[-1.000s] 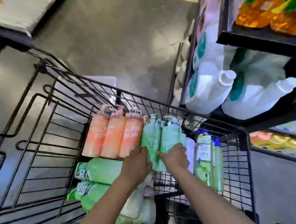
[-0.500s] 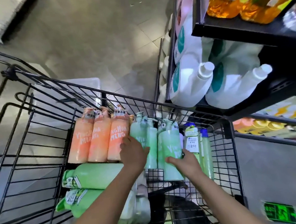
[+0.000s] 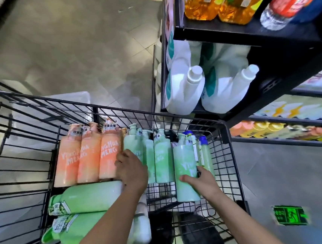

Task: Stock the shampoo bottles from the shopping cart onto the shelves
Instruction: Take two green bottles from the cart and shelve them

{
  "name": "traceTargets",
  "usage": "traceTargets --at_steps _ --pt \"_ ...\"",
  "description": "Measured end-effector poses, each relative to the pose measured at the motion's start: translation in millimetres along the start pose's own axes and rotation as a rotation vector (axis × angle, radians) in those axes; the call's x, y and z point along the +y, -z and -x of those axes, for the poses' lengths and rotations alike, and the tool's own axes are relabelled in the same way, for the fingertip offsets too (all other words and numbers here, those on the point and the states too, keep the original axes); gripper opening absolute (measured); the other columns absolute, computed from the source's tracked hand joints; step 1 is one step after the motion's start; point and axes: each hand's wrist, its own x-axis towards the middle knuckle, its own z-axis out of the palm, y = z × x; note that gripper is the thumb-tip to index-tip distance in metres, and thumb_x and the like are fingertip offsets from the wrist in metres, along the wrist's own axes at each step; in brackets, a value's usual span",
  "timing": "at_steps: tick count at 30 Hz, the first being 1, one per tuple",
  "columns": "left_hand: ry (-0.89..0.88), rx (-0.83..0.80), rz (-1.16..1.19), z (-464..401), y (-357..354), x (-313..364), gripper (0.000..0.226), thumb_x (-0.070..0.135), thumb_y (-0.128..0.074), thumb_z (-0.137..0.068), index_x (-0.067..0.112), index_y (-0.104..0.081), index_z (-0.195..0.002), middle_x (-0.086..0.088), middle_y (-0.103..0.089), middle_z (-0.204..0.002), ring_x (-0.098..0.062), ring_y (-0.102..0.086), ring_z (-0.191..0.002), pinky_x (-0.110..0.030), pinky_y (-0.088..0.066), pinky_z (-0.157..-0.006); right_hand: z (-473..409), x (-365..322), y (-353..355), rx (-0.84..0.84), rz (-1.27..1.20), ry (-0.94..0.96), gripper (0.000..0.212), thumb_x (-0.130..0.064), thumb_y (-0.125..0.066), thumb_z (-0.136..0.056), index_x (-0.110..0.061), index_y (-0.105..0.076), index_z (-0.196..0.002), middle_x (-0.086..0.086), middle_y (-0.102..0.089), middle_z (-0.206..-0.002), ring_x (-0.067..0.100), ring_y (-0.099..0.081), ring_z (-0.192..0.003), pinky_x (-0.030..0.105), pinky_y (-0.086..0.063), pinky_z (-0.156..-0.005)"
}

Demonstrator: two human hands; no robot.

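Observation:
The black wire shopping cart (image 3: 226, 155) holds three orange shampoo bottles (image 3: 87, 158) in a row and several pale green ones (image 3: 162, 159) beside them. My right hand (image 3: 200, 181) grips one green shampoo bottle (image 3: 184, 170), pulled out of the row and toward me. My left hand (image 3: 132, 170) wraps the leftmost green bottle (image 3: 132, 145) in the row. Two larger green bottles (image 3: 92, 197) lie on their sides at the cart's near left.
Black shelves (image 3: 246, 33) rise at the right, close to the cart's corner. They carry yellow liquid bottles (image 3: 201, 0) on top, white jugs (image 3: 184, 92) below, and colourful packs (image 3: 271, 130) lower down. Grey tiled floor lies beyond the cart.
My right hand has drawn one green bottle out of the row toward me. My left hand shifted left onto the leftmost green bottle. The view swung up toward the shelves.

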Motion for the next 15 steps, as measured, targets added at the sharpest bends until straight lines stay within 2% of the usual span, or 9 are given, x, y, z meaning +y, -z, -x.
traceTargets --at_steps 2,4,6,8,12,13,15 --pt "-0.009 -0.001 0.01 3.6 -0.8 3.7 0.076 0.034 -0.067 -0.081 0.001 -0.026 -0.136 -0.019 -0.046 -0.129 -0.033 -0.052 -0.111 -0.041 -0.053 -0.077 2.0 4.6 2.7 0.012 0.007 0.007 0.032 -0.017 -0.078 -0.076 -0.018 -0.057 -0.101 -0.005 -0.066 -0.093 0.001 -0.059 -0.072 0.006 -0.043 -0.051" --pt "-0.017 -0.026 0.073 0.5 -0.3 1.3 0.081 0.031 -0.07 -0.08 0.0 -0.023 -0.137 -0.021 -0.047 -0.13 -0.035 -0.054 -0.112 -0.042 -0.052 -0.081 4.4 9.8 4.8 0.028 0.0 0.005 0.038 -0.02 -0.08 -0.073 -0.013 -0.063 -0.106 -0.001 -0.07 -0.098 0.009 -0.066 -0.079 0.016 -0.051 -0.062" --pt "-0.016 -0.068 0.268 -4.2 2.4 -7.1 0.086 0.032 -0.079 -0.072 -0.002 -0.028 -0.133 -0.021 -0.049 -0.126 -0.037 -0.055 -0.11 -0.043 -0.051 -0.084 6.3 16.5 7.8 0.032 -0.025 -0.001 0.044 -0.023 -0.082 -0.07 -0.013 -0.065 -0.11 -0.002 -0.072 -0.097 0.014 -0.069 -0.085 0.029 -0.057 -0.076" --pt "-0.027 -0.099 0.448 -4.7 6.5 -15.9 0.079 0.035 -0.082 -0.068 0.001 -0.039 -0.125 -0.017 -0.055 -0.117 -0.035 -0.058 -0.103 -0.041 -0.051 -0.082 9.9 20.7 10.8 0.024 -0.051 -0.005 0.046 -0.023 -0.083 -0.07 -0.013 -0.065 -0.111 -0.002 -0.073 -0.097 0.016 -0.07 -0.087 0.035 -0.057 -0.082" --pt "-0.133 -0.221 0.593 12.6 16.2 -17.5 0.057 0.035 -0.082 -0.068 0.011 -0.056 -0.111 -0.004 -0.066 -0.102 -0.022 -0.062 -0.083 -0.029 -0.05 -0.065 19.1 23.7 16.0 0.017 -0.134 -0.008 0.042 -0.016 -0.08 -0.073 -0.01 -0.064 -0.111 0.001 -0.072 -0.097 0.016 -0.07 -0.085 0.022 -0.055 -0.067" --pt "-0.173 -0.247 0.64 21.0 18.3 -13.4 0.058 0.035 -0.084 -0.066 0.012 -0.055 -0.111 0.0 -0.065 -0.102 -0.019 -0.062 -0.081 -0.028 -0.051 -0.064 22.8 24.7 18.8 0.015 -0.16 -0.005 0.043 -0.017 -0.081 -0.072 -0.009 -0.064 -0.111 0.003 -0.072 -0.099 0.017 -0.07 -0.086 0.021 -0.054 -0.065" --pt "-0.22 -0.316 0.759 38.7 23.2 -2.6 0.069 0.034 -0.086 -0.061 0.012 -0.051 -0.117 0.002 -0.064 -0.105 -0.019 -0.063 -0.084 -0.032 -0.055 -0.073 31.5 26.6 27.3 0.016 -0.204 -0.003 0.05 -0.025 -0.082 -0.067 -0.009 -0.064 -0.111 0.006 -0.072 -0.101 0.02 -0.07 -0.089 0.021 -0.054 -0.063"
